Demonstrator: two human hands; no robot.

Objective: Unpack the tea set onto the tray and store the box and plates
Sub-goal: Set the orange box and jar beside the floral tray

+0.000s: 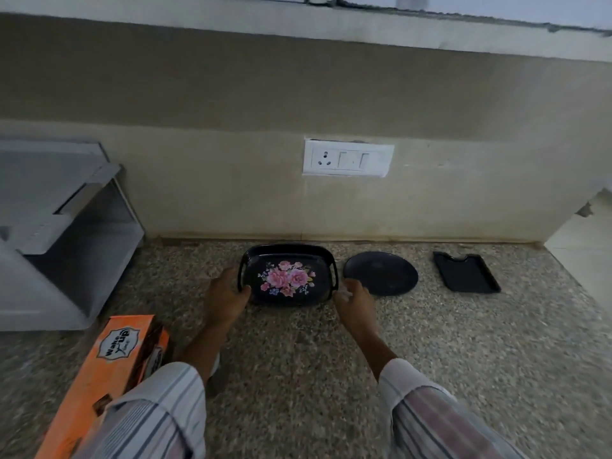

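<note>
Sleeve (155,412) hides part of orange box (109,369), left of left hand (225,294). Floral tray (286,276) between hands: left hand at its rim, grip unclear; right hand (356,304) blurred, fingers loose. Granite counter (298,359), wall socket (347,159) beyond.

A speckled grey-brown granite countertop (298,342) ran from the near edge to a plain beige plastered wall (231,180) at the far side, in dim, even light. On that wall, right of the middle, sat a white rectangular switch plate (348,159) with one round-pin socket and two rocker switches, and high above it a pale concrete ledge (331,24) jutted out. At the far left a grey metal shelf rack (66,226) stood on the counter, and at the far right pale tiles (589,240) showed past the wall's chipped end.
</note>
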